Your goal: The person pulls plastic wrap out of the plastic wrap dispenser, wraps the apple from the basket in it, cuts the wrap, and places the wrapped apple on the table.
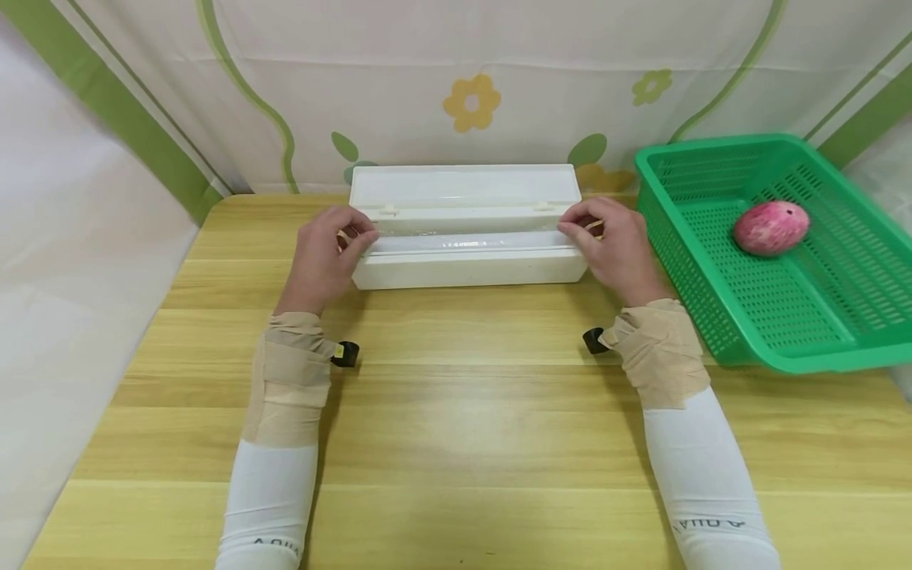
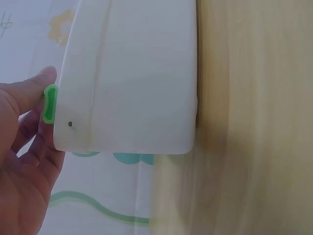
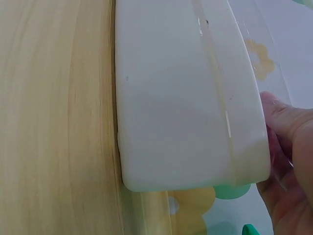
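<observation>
At the box, my left hand and right hand pinch film, seemingly to draw it out; next, pull evenly

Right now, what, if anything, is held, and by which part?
Clear film at the open white box: the left hand pinches it near its left end, the right hand near its right end.

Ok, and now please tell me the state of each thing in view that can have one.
White box: open, resting on the table
Lid: raised, tilted back
Clear film: partly drawn out, pinched near both ends
Left hand: pinching film
Right hand: pinching film
Green basket: upright, holding one fruit
Pink fruit: lying inside, no cut visible
</observation>
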Tool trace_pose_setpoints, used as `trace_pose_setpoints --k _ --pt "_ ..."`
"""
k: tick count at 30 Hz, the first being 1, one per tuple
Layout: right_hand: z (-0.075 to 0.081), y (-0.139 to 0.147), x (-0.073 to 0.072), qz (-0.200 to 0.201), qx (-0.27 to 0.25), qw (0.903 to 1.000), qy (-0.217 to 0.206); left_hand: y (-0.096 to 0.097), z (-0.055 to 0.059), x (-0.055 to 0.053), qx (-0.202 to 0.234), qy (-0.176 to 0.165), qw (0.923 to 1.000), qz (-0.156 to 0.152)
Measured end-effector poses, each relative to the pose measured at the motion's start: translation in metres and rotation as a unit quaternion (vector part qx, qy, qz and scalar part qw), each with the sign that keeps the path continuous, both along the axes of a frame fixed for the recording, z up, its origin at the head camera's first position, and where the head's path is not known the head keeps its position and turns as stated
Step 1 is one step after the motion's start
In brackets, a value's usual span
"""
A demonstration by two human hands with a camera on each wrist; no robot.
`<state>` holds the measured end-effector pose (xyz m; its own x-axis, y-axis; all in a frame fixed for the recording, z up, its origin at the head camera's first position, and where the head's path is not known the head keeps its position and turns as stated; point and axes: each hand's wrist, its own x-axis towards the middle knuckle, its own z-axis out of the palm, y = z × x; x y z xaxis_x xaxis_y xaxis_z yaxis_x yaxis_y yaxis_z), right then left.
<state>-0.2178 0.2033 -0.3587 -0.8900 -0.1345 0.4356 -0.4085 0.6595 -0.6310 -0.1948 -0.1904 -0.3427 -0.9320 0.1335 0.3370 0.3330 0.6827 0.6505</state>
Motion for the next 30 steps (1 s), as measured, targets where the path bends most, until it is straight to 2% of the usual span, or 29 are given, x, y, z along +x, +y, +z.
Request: trace_pose_setpoints --k 16,30 --pt "0.0035 0.0001 -0.0015 -0.042 -0.015 0.9988 0.021 0.0064 -0.0029 -0.003 0.012 0.047 0.9975 0.052" --pt "0.0091 0.0013 -0.001 -0.057 -0.017 0.997 0.049 0.0055 -0.0007 -0.0011 0.018 0.063 0.9953 0.072"
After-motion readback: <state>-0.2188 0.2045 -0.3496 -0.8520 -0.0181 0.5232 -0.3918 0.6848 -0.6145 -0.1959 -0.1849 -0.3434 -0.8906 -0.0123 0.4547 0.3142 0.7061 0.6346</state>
